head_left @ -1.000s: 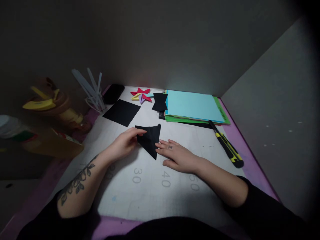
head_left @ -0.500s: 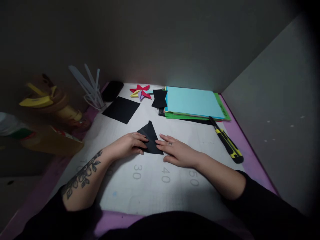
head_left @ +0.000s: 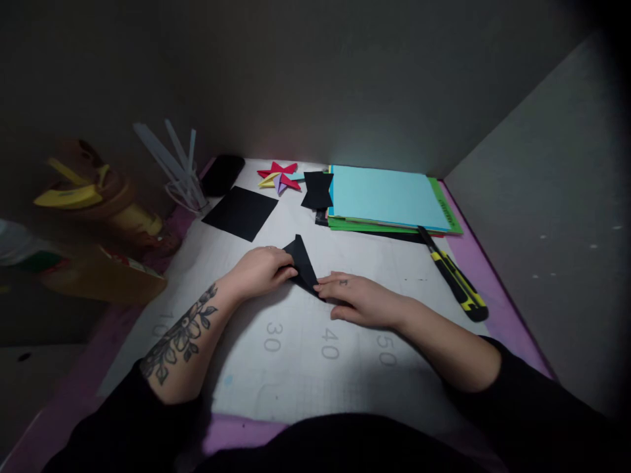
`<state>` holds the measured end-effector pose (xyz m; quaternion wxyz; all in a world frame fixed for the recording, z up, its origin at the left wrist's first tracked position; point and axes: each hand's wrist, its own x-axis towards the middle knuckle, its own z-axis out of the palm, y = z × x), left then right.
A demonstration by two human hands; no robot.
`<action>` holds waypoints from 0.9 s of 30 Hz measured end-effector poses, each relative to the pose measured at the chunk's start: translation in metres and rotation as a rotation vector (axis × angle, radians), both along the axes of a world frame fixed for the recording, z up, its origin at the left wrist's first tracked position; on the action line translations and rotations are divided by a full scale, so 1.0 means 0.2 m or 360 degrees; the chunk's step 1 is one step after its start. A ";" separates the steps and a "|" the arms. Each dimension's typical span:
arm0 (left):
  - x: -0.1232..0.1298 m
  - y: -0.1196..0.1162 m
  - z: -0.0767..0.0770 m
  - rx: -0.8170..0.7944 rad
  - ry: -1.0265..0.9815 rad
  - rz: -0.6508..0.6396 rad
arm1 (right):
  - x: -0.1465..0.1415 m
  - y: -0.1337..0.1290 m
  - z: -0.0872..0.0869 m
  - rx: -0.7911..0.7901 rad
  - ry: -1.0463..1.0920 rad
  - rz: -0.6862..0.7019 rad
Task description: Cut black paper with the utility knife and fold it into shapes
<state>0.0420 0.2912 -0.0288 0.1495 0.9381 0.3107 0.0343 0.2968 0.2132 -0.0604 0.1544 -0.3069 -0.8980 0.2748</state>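
Observation:
A partly folded piece of black paper (head_left: pixel 304 265) lies on the white gridded mat (head_left: pixel 296 381) in front of me. My left hand (head_left: pixel 266 268) pinches the paper's left side between thumb and fingers, lifting it slightly. At the paper's lower right corner, my right hand (head_left: pixel 357 299) rests low with its fingers stretched out, fingertips touching the edge. Behind the hands lie a flat black paper square (head_left: pixel 240 213) and a black folded piece with notched sides (head_left: pixel 318 190). A multicoloured paper star (head_left: pixel 280 179) sits near the back edge.
A stack of coloured paper (head_left: pixel 389 197) lies at the back right, with a yellow-black utility knife (head_left: pixel 456 279) beside it. To the left stand a cup of white strips (head_left: pixel 187 190), a brown pot (head_left: pixel 113 190) and a bottle (head_left: pixel 98 276). A black phone-like object (head_left: pixel 223 176) lies behind.
My left hand has gone from lying over the paper to pinching its left side, bringing it over to the right. The paper now looks narrower. My right hand stays at the lower right corner.

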 end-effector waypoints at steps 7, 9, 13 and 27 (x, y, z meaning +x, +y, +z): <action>0.08 0.08 0.07 -0.0134 0.0379 0.0007 | 0.01 -0.01 -0.01 0.0022 -0.0010 -0.0019; 0.10 0.09 0.09 -0.0213 0.0415 0.0006 | 0.01 -0.01 -0.02 0.0028 -0.0017 -0.0029; 0.08 0.12 0.08 -0.0558 0.0277 -0.0077 | 0.01 -0.01 -0.02 0.0038 -0.0033 0.0006; 0.05 0.11 0.03 -0.0285 0.0271 0.0040 | 0.01 -0.02 0.02 0.0087 -0.0326 -0.0038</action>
